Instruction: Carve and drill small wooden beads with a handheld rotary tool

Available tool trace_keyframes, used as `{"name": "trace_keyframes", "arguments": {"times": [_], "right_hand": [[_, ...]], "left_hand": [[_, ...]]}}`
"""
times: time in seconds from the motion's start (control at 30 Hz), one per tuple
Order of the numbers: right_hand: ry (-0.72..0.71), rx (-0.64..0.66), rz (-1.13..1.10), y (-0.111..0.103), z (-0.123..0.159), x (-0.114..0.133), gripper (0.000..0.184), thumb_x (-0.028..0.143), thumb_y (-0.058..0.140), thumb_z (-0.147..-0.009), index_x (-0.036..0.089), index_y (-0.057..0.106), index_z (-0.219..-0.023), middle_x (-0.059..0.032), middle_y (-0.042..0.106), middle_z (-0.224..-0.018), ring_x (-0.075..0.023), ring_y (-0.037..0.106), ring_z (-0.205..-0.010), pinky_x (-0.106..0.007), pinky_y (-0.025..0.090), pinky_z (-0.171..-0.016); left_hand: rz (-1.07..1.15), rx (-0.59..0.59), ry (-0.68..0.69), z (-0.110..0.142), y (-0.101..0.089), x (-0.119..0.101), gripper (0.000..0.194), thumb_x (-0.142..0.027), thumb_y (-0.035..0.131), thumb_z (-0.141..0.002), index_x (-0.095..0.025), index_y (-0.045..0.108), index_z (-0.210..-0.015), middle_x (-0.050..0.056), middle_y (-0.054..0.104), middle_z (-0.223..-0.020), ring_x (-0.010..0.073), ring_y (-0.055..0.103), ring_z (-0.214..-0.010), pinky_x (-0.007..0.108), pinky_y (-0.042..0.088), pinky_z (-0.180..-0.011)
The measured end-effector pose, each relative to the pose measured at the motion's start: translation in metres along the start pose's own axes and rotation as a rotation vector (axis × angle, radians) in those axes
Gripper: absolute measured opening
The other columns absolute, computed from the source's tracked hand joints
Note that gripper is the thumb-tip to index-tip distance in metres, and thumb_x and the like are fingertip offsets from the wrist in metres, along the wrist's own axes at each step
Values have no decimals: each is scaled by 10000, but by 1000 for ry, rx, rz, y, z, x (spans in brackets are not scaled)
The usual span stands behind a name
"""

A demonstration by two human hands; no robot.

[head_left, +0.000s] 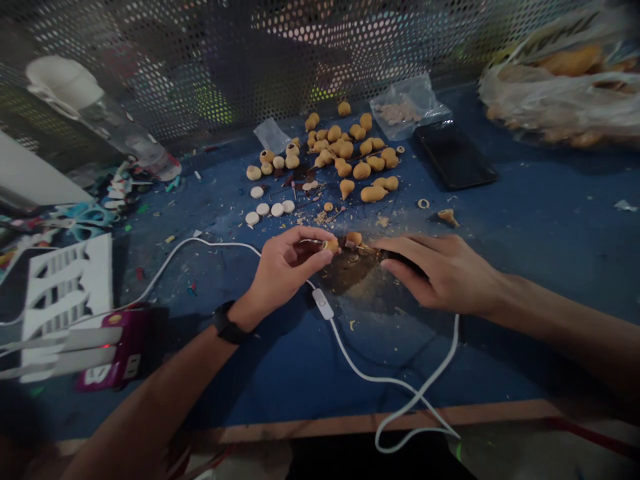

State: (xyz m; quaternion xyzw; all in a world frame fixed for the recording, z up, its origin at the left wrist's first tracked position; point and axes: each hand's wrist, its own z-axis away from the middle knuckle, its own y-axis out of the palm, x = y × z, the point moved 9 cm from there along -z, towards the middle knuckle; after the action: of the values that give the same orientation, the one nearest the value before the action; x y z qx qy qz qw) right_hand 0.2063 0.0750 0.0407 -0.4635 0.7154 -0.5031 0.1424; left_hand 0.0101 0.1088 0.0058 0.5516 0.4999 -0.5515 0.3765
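A small tan gourd piece (330,246) is pinched between the thumb and fingers of my left hand (290,260). My right hand (445,267) is closed around a slim, dark rotary tool, mostly hidden by the fingers. Its thin metal shaft (367,247) points left, with a small brownish drum-like tip close to the gourd piece; whether they touch I cannot tell. Another open tan piece (354,237) shows right behind the tip. A white cable (360,375) with an inline switch (323,304) loops below the hands and rises behind my right hand.
Several small gourds (343,148) lie beyond my hands, beside white discs (263,209) and shavings. A black phone-like slab (455,155) and a plastic bag of gourds (560,100) are at right. Left are a bottle (125,133), a purple power block (123,350) and a white cut-out sheet (70,293).
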Motion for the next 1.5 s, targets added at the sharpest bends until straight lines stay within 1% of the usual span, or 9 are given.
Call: {"name": "trace_keyframes", "arguments": {"times": [0.1, 0.33, 0.57, 0.7, 0.83, 1.0, 1.17, 1.33, 1.5], "right_hand": [[0, -3, 14, 1, 1, 0, 254, 257, 466, -1103, 163, 611, -1289, -116, 812, -1035, -246, 769, -781, -332, 519, -598], [-12, -10, 50, 1, 0, 4, 260, 267, 449, -1108, 177, 626, -1274, -105, 809, -1009, -236, 767, -798, -317, 509, -609], [-16, -17, 71, 0, -1, 6, 254, 256, 474, -1087, 167, 642, -1255, -104, 815, -993, -233, 770, -789, -316, 512, -601], [-14, -34, 93, -1, -1, 7, 262, 291, 477, -1088, 175, 641, -1256, -97, 822, -993, -237, 780, -807, -317, 520, -607], [-34, -61, 129, -3, 0, 10, 268, 307, 509, -1083, 159, 659, -1249, -107, 824, -980, -238, 780, -794, -323, 525, -610], [-92, -42, 175, 2, 3, 14, 281, 327, 560, -1065, 147, 672, -1250, -105, 816, -992, -246, 771, -769, -332, 501, -557], [-187, -23, 247, 4, 1, 22, 263, 342, 524, -1101, 139, 684, -1153, -75, 797, -905, -206, 737, -696, -319, 500, -589], [-310, -4, 302, 7, -1, 27, 240, 322, 533, -1114, 146, 695, -1101, -69, 786, -908, -187, 702, -692, -307, 497, -639], [-273, 28, 312, 14, 0, 17, 220, 303, 532, -1108, 156, 679, -1180, -85, 780, -984, -205, 708, -738, -319, 485, -646]], "left_hand": [[19, 12, -4, 0, 2, 3, 344, -392, 902, -808, -180, 756, -1036, 79, 828, -1003, 198, 806, -882, 307, 681, -785], [25, 18, 3, -1, 3, 0, 338, -372, 932, -770, -177, 750, -977, 74, 835, -981, 205, 803, -905, 335, 678, -836], [6, 27, 73, 0, 5, -7, 270, -320, 910, -797, -177, 759, -968, 87, 839, -1021, 185, 805, -913, 290, 671, -823], [-12, 20, 53, 0, 5, -7, 280, -338, 907, -793, -182, 777, -985, 78, 835, -974, 181, 798, -864, 290, 673, -792], [-27, 20, 35, 1, 4, -6, 243, -331, 863, -839, -195, 796, -1029, 61, 827, -930, 171, 785, -814, 289, 665, -754], [-74, 22, 74, 1, 3, -12, 222, -339, 817, -880, -198, 808, -1051, 72, 829, -977, 173, 772, -846, 290, 657, -760], [-71, 51, 126, 2, 6, -17, 185, -299, 777, -911, -204, 805, -1068, 72, 824, -1059, 169, 771, -938, 285, 654, -832], [-33, 58, 76, 3, 5, -9, 242, -343, 805, -898, -190, 778, -1083, 78, 820, -1038, 179, 781, -914, 305, 663, -827], [-57, 79, 98, 2, 7, -10, 189, -325, 771, -932, -200, 799, -1071, 86, 819, -1105, 186, 775, -995, 314, 650, -876]]}}
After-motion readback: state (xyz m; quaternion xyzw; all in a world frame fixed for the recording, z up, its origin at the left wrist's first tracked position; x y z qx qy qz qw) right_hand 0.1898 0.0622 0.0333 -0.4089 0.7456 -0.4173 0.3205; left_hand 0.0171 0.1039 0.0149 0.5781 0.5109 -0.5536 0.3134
